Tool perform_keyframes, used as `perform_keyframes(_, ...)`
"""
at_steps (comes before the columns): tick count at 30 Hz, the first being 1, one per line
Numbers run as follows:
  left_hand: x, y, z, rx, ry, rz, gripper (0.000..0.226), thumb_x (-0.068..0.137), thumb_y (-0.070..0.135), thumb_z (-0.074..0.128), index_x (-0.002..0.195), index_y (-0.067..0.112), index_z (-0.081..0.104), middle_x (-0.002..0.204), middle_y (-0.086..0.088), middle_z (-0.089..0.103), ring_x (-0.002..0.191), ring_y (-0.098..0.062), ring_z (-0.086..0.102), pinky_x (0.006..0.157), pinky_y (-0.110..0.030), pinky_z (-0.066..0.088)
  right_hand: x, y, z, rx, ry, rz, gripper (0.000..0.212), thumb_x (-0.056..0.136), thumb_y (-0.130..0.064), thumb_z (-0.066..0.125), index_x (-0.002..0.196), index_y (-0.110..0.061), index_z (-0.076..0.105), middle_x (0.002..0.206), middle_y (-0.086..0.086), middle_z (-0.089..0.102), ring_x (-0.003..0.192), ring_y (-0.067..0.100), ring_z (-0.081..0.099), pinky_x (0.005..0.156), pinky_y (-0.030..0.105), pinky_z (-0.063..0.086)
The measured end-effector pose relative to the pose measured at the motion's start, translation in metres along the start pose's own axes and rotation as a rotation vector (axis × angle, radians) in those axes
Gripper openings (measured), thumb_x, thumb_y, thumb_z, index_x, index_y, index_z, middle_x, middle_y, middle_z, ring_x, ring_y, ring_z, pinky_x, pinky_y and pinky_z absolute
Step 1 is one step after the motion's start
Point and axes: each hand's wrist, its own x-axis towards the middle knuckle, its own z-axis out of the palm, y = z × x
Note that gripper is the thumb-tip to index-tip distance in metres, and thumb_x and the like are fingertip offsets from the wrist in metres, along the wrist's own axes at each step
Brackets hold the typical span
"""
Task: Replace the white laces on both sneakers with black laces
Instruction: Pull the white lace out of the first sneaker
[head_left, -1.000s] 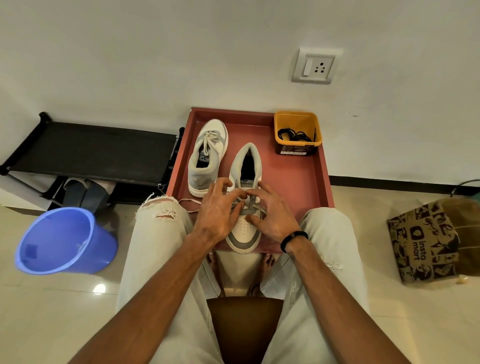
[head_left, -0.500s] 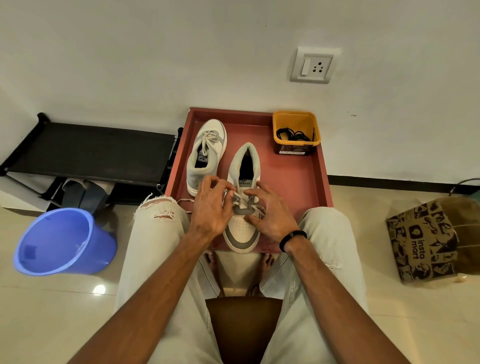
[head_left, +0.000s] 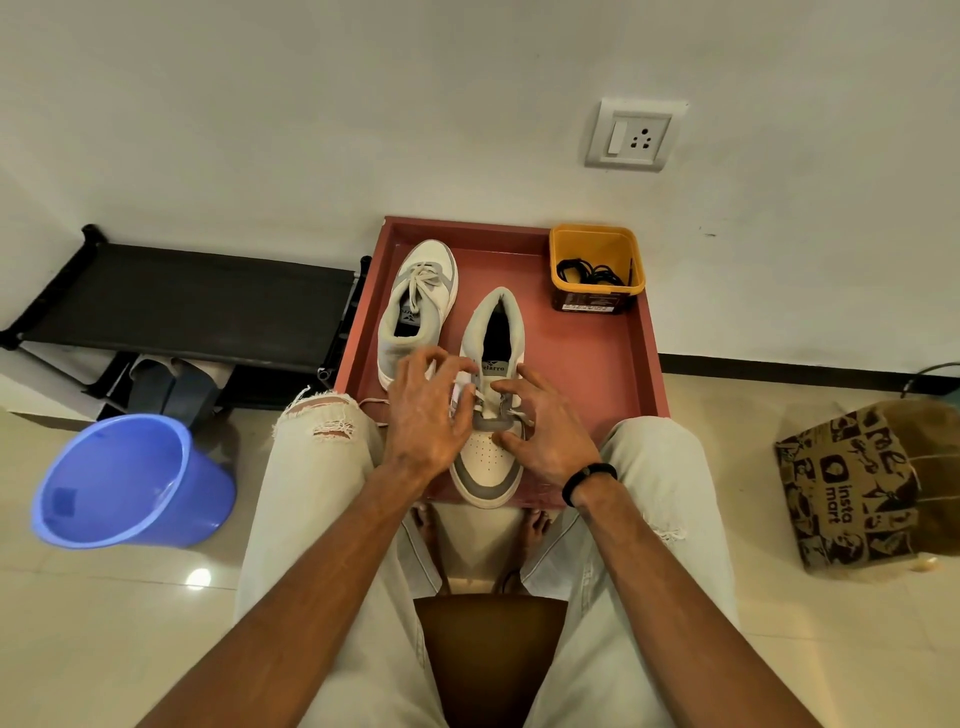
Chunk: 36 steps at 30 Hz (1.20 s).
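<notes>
Two white and grey sneakers lie on a red tray (head_left: 592, 358) resting across my knees. The near sneaker (head_left: 485, 457) points its toe at me, with a white lace (head_left: 485, 402) partly pulled out of its upper eyelets. My left hand (head_left: 423, 410) pinches that lace at the sneaker's left side. My right hand (head_left: 545, 421) holds the sneaker's right side, thumb on the toe box and fingers curled by the eyelets. The far sneaker (head_left: 418, 306) is still tied with white laces. Black laces (head_left: 589, 273) lie coiled in a yellow tub (head_left: 596, 296) at the tray's back right.
A blue plastic bucket (head_left: 130, 483) stands on the floor at my left. A black shoe rack (head_left: 192, 306) lines the wall behind it. A printed paper bag (head_left: 862, 483) sits on the floor to the right. A loose lace end (head_left: 371, 402) hangs over the tray's left edge.
My left hand has moved up and left along the near sneaker, drawing the white lace out of more eyelets. My right hand has stayed on the sneaker's right side.
</notes>
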Motion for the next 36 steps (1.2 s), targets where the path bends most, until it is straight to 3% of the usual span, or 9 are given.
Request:
perform_keyframes(2, -0.004, -0.001, 0.006, 0.015, -0.066, 0.084, 0.028, 0.094, 0.03, 0.067, 0.122, 0.028, 0.063, 0.129, -0.005, 0.047, 0.122, -0.023, 0.045, 0.098, -0.044, 0.048, 0.0, 0.0, 0.001, 0.016, -0.002, 0.011, 0.067, 0.082, -0.022, 0.082, 0.143, -0.032, 0.055, 0.165, 0.005, 0.032, 0.153, 0.022, 0.028, 0.123, 0.05, 0.026)
perform_keyframes(13, -0.004, -0.002, 0.006, 0.061, -0.114, 0.089, 0.03, 0.096, 0.036, 0.067, 0.124, 0.031, 0.062, 0.133, -0.005, 0.046, 0.127, -0.026, 0.043, 0.101, -0.047, 0.048, -0.002, 0.001, 0.002, 0.038, -0.001, 0.009, 0.07, 0.083, -0.021, 0.081, 0.144, -0.036, 0.051, 0.164, 0.003, 0.032, 0.153, 0.021, 0.027, 0.124, 0.048, 0.026)
perform_keyframes(19, -0.008, 0.001, 0.009, 0.175, -0.134, 0.163, 0.023, 0.099, 0.035, 0.061, 0.118, 0.026, 0.071, 0.141, -0.009, 0.048, 0.134, -0.03, 0.041, 0.103, -0.05, 0.047, -0.001, -0.001, -0.001, 0.039, 0.005, -0.003, 0.073, 0.082, -0.018, 0.083, 0.146, -0.028, 0.048, 0.155, -0.002, 0.043, 0.144, 0.019, 0.039, 0.119, 0.029, 0.029)
perform_keyframes(23, -0.008, 0.003, 0.008, 0.117, -0.116, 0.154, 0.019, 0.099, 0.03, 0.059, 0.114, 0.021, 0.069, 0.133, -0.009, 0.048, 0.125, -0.027, 0.044, 0.099, -0.048, 0.049, -0.001, -0.002, -0.002, 0.037, 0.007, 0.004, 0.074, 0.081, -0.018, 0.085, 0.145, -0.027, 0.049, 0.154, -0.003, 0.045, 0.143, 0.017, 0.041, 0.111, 0.02, 0.025)
perform_keyframes(29, -0.006, 0.004, 0.003, 0.057, -0.045, 0.111, 0.014, 0.099, 0.023, 0.059, 0.11, 0.016, 0.066, 0.119, -0.008, 0.05, 0.109, -0.022, 0.048, 0.088, -0.043, 0.05, 0.0, 0.001, -0.001, 0.02, 0.007, -0.003, 0.075, 0.08, -0.02, 0.085, 0.146, -0.029, 0.05, 0.157, -0.001, 0.043, 0.147, 0.016, 0.037, 0.112, 0.019, 0.022)
perform_keyframes(36, 0.0, -0.002, -0.004, -0.039, 0.027, -0.105, 0.018, 0.102, 0.025, 0.056, 0.112, 0.014, 0.066, 0.113, -0.008, 0.055, 0.103, -0.016, 0.046, 0.087, -0.036, 0.049, 0.0, 0.001, -0.001, 0.027, 0.016, -0.008, 0.074, 0.079, -0.02, 0.085, 0.144, -0.029, 0.051, 0.156, -0.002, 0.044, 0.144, 0.019, 0.039, 0.113, 0.024, 0.024)
